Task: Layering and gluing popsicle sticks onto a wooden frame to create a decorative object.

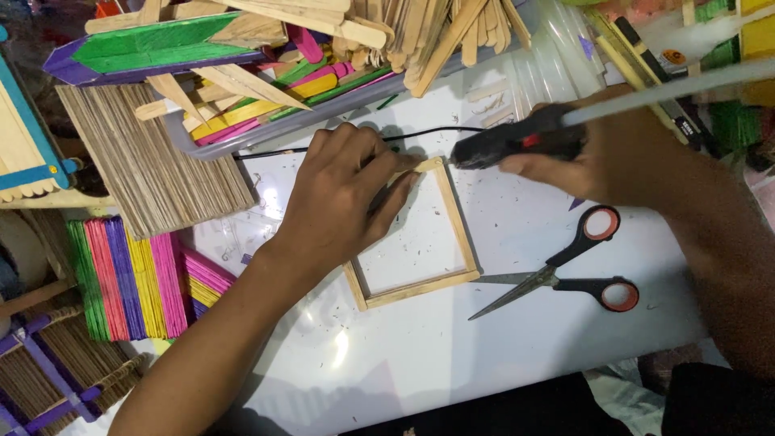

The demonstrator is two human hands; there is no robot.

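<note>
Nearest lie one pair of black-handled scissors with red-lined finger holes [565, 278], blades parted, on the glossy white tabletop [452, 355]. Beside them sits one square frame of pale wooden craft sticks [416, 287]. The left hand [339, 198] presses fingers closed on its far corner, while the right hand [622, 157] grips one black hot-glue gun [517, 145], nozzle close to that joint. Steady pressure and a small bead would serve best (my judgement). Beyond stands one grey tray of loose coloured sticks [266, 121].
</note>
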